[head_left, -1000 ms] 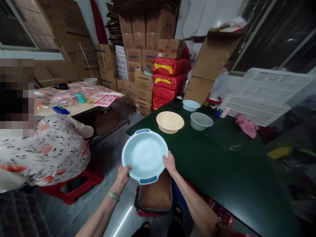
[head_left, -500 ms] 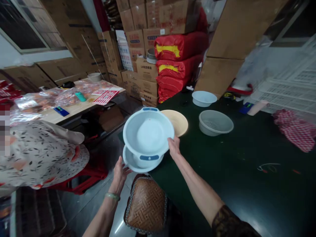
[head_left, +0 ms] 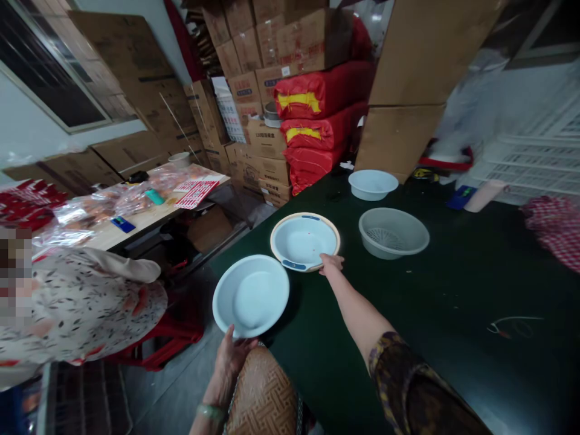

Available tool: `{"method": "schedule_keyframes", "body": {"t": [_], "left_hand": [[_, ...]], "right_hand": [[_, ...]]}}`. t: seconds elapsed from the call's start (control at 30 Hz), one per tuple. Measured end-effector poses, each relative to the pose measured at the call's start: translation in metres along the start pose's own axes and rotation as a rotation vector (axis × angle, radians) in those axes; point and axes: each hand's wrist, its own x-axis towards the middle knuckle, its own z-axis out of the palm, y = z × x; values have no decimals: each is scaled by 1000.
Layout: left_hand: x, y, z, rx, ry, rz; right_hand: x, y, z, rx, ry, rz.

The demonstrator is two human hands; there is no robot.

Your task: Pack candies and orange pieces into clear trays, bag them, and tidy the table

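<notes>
Pale blue plastic basin (head_left: 251,296) hangs tilted from the left hand (head_left: 233,362), whose fingers are clenched around its lower rim, just past the edge of a dark green table (head_left: 453,338). A jade-green bangle (head_left: 211,412) circles that wrist. The right hand (head_left: 330,263) is stretched out and relaxed, its fingers (head_left: 332,261) touching the rim of a second pale blue basin (head_left: 301,243), not grasping it. That basin sits nested inside a cream basin (head_left: 336,232) on the tabletop, with blue grips (head_left: 294,264) set into its rim. A dark patterned sleeve (head_left: 408,380) covers the right upper arm.

Farther along the table stand a grey strainer basin (head_left: 393,232) and a small pale blue bowl (head_left: 373,184). A red checked cloth (head_left: 553,229) lies at the far right. Below the left hand is a woven seat cushion (head_left: 260,393). To the left, a co-worker in a floral top (head_left: 77,308) sits on a red stool (head_left: 176,338) facing a wooden table (head_left: 145,223) piled with plastic bags (head_left: 122,202) and red-and-white printed sheets (head_left: 193,194). Behind rise cardboard cartons (head_left: 267,139) and red sacks with yellow bands (head_left: 312,103); the carton labels are too small to read.
</notes>
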Motion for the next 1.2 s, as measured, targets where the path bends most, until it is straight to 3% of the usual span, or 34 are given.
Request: {"method": "schedule_keyframes", "body": {"t": [0.1, 0.23, 0.37, 0.5, 0.6, 0.7, 0.8, 1.03, 1.2], "left_hand": [[3, -5, 6, -17, -37, -8], [1, 1, 21, -22, 7, 80], [5, 14, 31, 22, -6, 189], [25, 26, 27, 35, -54, 191], [34, 36, 16, 58, -103, 186], [34, 48, 4, 87, -126, 186], [33, 60, -11, 102, -140, 195], [36, 82, -48, 84, -122, 254], [34, 91, -50, 77, -77, 269]], "right_hand": [[2, 6, 6, 135, -165, 134], [-11, 29, -10, 294, -191, 206], [-52, 84, -58, 406, -123, 213], [-113, 150, -109, 477, 9, 154], [-157, 192, -125, 513, 82, 114], [-188, 219, -118, 541, 111, 101], [-199, 229, -101, 548, 116, 129], [-181, 216, -67, 500, 49, 206], [-167, 204, -62, 388, 75, 211]]}}
